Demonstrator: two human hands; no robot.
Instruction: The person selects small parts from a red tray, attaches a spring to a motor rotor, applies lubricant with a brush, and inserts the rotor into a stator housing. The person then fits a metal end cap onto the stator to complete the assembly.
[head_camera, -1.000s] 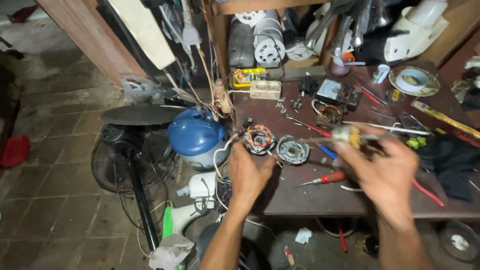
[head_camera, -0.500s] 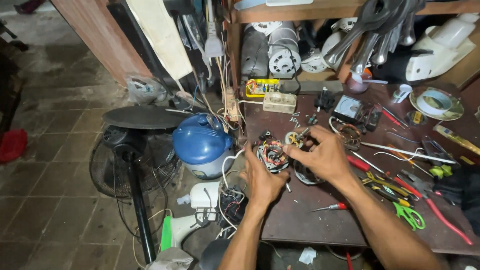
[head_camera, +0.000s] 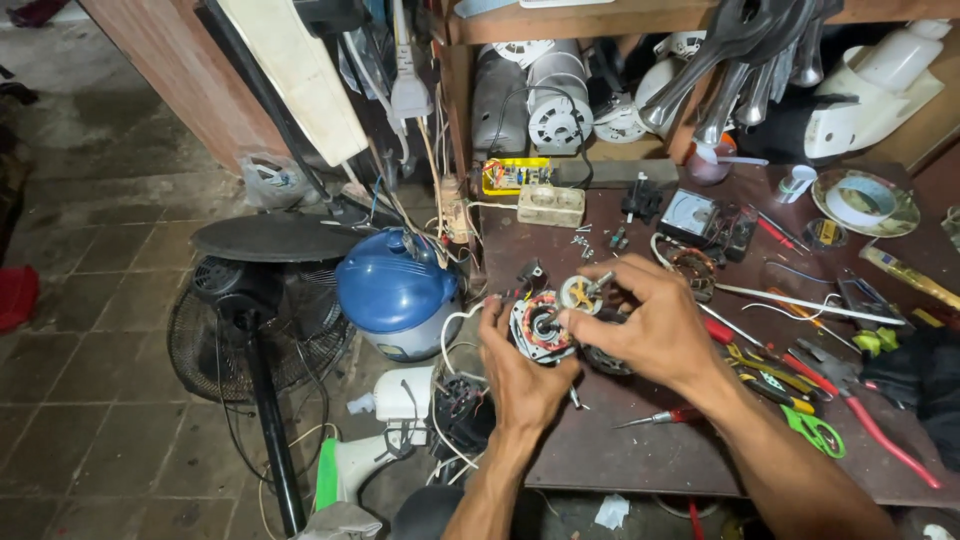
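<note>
My left hand (head_camera: 518, 372) grips a round fan motor stator (head_camera: 537, 327) with copper windings and red and white wires, just above the left edge of the brown workbench (head_camera: 640, 440). My right hand (head_camera: 650, 325) pinches a metal rotor with a shaft (head_camera: 583, 292) at the stator's top right and partly covers a dark round motor housing (head_camera: 606, 360) on the bench. A white wire (head_camera: 452, 322) loops down from the stator.
A red-handled screwdriver (head_camera: 668, 417), green scissors (head_camera: 812, 432), pliers (head_camera: 772, 372), a multimeter (head_camera: 690, 215) and a tape roll (head_camera: 862, 202) lie on the bench. A blue appliance (head_camera: 394, 290) and a black standing fan (head_camera: 262, 320) stand on the floor to the left.
My right hand came in from the right side of the bench with the rotor and now holds it against the stator. The view has shifted closer.
</note>
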